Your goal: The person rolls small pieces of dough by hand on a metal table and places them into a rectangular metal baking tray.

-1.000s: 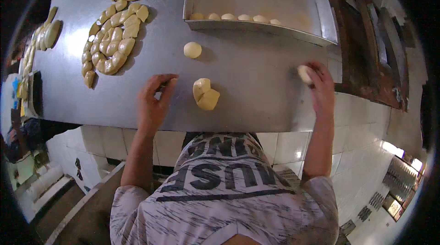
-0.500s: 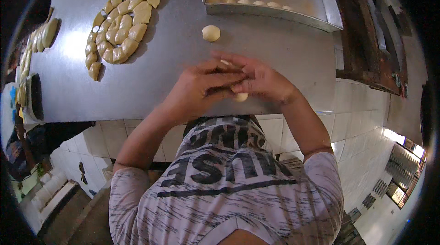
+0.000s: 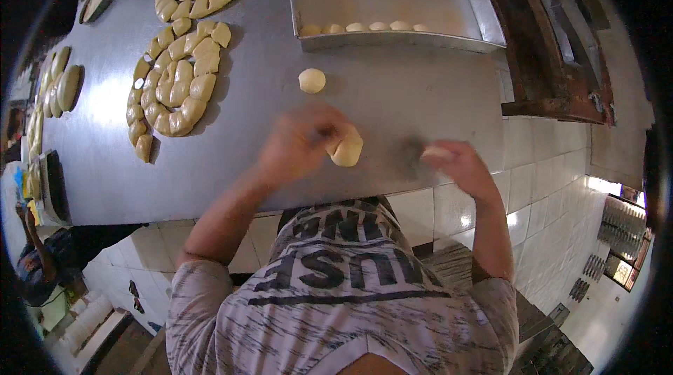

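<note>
The left hand and right hand, brought together half a second ago, have been parted. The dough piece, near the centre of the frame, appears touched by the left fingers; whether it is pinched cannot be told through blur. The right hand is curled at centre right, its contents unclear. Two-handed handling seems to have been broken off, while the dough ball is left on the surface below the tray.

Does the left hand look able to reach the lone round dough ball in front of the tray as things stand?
Probably yes: the left hand, though blurred, is close to the dough ball on its near side, and only tabletop shows between them.
</note>
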`<state>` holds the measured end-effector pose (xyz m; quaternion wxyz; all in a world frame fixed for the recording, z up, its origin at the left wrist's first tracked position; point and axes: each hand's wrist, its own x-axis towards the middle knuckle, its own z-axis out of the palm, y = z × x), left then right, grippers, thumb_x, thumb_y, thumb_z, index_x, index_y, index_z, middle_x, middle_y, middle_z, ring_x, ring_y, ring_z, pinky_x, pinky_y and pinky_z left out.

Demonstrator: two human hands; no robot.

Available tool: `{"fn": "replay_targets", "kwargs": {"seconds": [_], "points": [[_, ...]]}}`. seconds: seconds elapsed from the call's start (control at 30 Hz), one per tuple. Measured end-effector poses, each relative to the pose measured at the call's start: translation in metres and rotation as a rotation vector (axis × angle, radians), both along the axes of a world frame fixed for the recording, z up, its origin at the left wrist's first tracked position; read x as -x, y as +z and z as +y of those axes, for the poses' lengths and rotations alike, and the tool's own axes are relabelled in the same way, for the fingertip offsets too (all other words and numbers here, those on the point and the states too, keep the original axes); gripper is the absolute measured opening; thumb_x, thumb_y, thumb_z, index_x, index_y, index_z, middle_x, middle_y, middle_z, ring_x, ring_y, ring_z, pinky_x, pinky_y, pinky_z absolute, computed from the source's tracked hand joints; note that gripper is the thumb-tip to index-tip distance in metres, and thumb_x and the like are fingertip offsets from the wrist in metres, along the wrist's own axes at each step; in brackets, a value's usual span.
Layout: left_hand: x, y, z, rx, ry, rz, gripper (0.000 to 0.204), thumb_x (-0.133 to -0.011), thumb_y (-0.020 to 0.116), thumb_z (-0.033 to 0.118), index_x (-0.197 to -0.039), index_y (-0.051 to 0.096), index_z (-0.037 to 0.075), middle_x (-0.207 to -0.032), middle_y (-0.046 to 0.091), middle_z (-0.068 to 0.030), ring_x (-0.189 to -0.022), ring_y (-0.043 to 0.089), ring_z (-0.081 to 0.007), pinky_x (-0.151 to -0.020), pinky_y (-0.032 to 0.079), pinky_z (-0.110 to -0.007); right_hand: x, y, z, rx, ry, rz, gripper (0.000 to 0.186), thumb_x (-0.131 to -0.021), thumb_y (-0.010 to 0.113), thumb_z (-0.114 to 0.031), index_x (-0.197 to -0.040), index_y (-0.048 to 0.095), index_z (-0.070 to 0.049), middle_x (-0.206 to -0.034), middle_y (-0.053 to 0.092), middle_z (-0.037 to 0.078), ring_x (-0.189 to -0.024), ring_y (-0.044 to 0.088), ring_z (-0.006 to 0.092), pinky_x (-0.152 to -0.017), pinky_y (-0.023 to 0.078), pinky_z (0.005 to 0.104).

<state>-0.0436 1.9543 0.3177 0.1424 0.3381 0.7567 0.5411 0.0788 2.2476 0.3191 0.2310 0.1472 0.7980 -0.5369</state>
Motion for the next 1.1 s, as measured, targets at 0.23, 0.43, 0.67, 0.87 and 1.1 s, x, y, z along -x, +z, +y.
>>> {"fn": "replay_targets", "kwargs": {"seconds": [0.23,0.43,0.67,0.87,1.1], "points": [[0.055,-0.056,0.026,0.323,0.330,0.634,0.024,-0.082,0.061,0.010,-0.106,0.060,0.006,-0.107,0.056,-0.0111,-0.099,0.051,-0.0316,-0.086,0.042,-0.041,0.071,-0.058,0.057,-1.191,-0.165,0.799,0.031,-0.083,0.058,-0.015,-0.113,0.057,-0.007,-0.106,0.055,0.015,-0.103,0.049,0.0328,-0.093,0.035,0.0444],[0.050,-0.068,0.006,0.227,0.350,0.276,0.020,-0.084,0.059,0.010,-0.102,0.056,0.005,-0.097,0.055,-0.0081,-0.089,0.052,-0.0245,-0.081,0.041,-0.035,0.041,-0.069,0.034,-0.874,-0.026,0.869,0.021,-0.077,0.063,-0.015,-0.094,0.055,-0.003,-0.101,0.054,0.015,-0.093,0.051,0.0325,-0.083,0.039,0.0437],[0.017,-0.033,0.030,-0.173,0.555,-0.537,0.011,-0.088,0.058,0.013,-0.084,0.049,0.009,-0.081,0.048,0.0020,-0.075,0.044,-0.0071,-0.068,0.038,-0.023,0.048,-0.063,0.062,-0.914,-0.086,0.811,0.021,-0.075,0.060,-0.007,-0.095,0.056,-0.004,-0.095,0.057,0.012,-0.099,0.053,0.0288,-0.083,0.043,0.0360],[0.002,-0.031,0.010,0.084,0.648,-0.519,0.016,-0.087,0.059,0.014,-0.081,0.046,0.011,-0.079,0.042,0.0039,-0.070,0.039,-0.0064,-0.061,0.033,-0.021,0.103,0.004,0.124,-0.208,-0.431,0.554,0.019,-0.083,0.061,-0.015,-0.097,0.062,-0.003,-0.089,0.061,0.004,-0.083,0.057,0.0142,-0.075,0.045,0.0279],[-0.003,-0.027,0.040,-0.328,0.336,-0.785,0.030,-0.094,0.044,0.032,-0.107,0.052,0.007,-0.094,0.055,-0.0039,-0.092,0.051,-0.0144,-0.085,0.040,-0.030,0.208,0.000,0.120,-0.575,0.117,0.441,0.030,-0.085,0.059,-0.021,-0.110,0.062,-0.004,-0.096,0.065,0.003,-0.086,0.059,0.0119,-0.076,0.046,0.0274]]}}
